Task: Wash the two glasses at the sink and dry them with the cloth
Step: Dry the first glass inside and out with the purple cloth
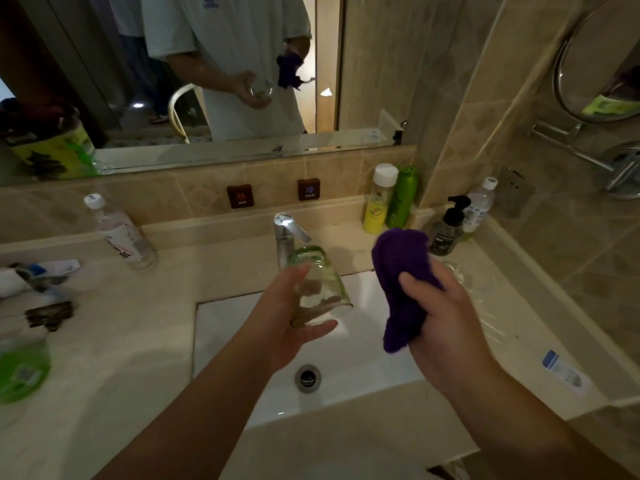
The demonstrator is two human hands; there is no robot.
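My left hand [294,318] holds a clear glass [320,287] with a greenish base above the white sink [349,368]. The glass is tilted, base toward the tap [285,233] and mouth toward me, with my fingers curled round it from the left. My right hand [446,327] grips a bunched purple cloth [403,282] just right of the glass, a small gap between them. A second clear glass [459,271] stands on the counter behind my right hand, mostly hidden by it.
A water bottle [119,233] stands on the left counter, with green and dark items by the left edge. Yellow and green bottles [379,202], a black pump bottle [448,226] and another clear bottle crowd the back right corner. A mirror spans the wall behind.
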